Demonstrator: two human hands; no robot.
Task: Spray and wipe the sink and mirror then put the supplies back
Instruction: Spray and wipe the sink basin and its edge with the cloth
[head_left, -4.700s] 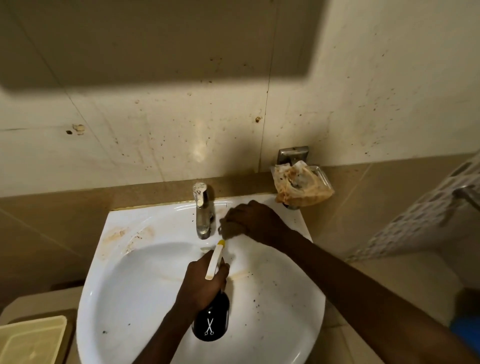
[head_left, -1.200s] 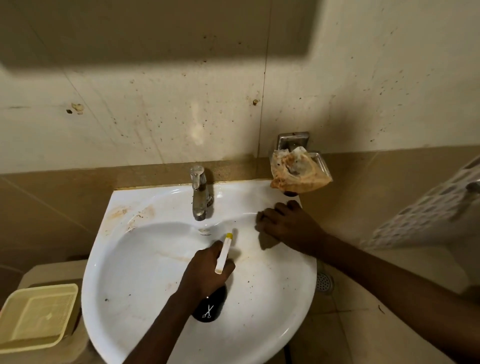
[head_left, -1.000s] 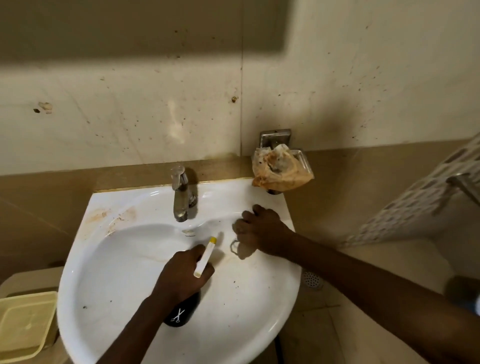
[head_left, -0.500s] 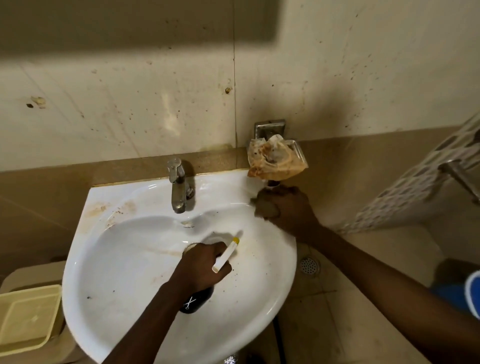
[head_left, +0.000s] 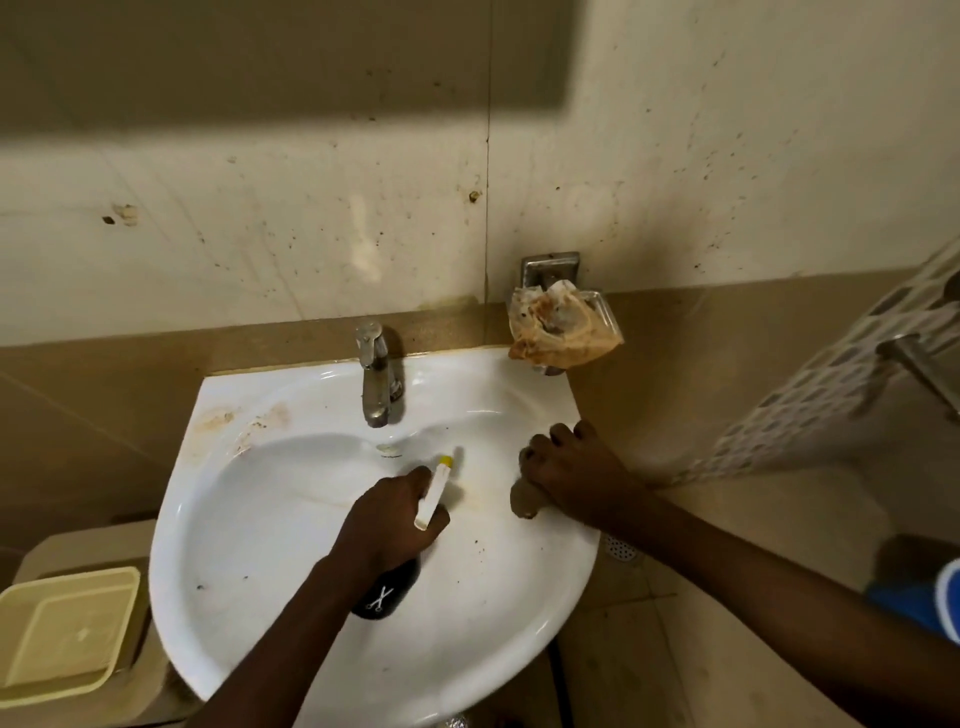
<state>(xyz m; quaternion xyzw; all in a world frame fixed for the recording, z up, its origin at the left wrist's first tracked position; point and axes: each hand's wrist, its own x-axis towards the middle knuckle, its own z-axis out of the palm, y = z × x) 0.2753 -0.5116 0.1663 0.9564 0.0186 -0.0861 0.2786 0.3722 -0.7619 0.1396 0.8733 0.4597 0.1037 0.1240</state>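
Two hands over white sink (head_left: 270, 519). Left hand (head_left: 387, 522): grip clamped on black spray bottle (head_left: 387, 592), white nozzle with yellow tip (head_left: 437, 486) pointing toward tap (head_left: 375, 382), bottle held above basin centre. Right hand (head_left: 576, 480): grip closed on small brown cloth (head_left: 524, 501), pressed on sink's right rim. Brown stains on left rim and basin. Soap dish (head_left: 597, 306) on wall above right corner, holding crumpled stained wrapper (head_left: 558, 330). Yellow plastic tray (head_left: 62, 634) left of sink, lower down.
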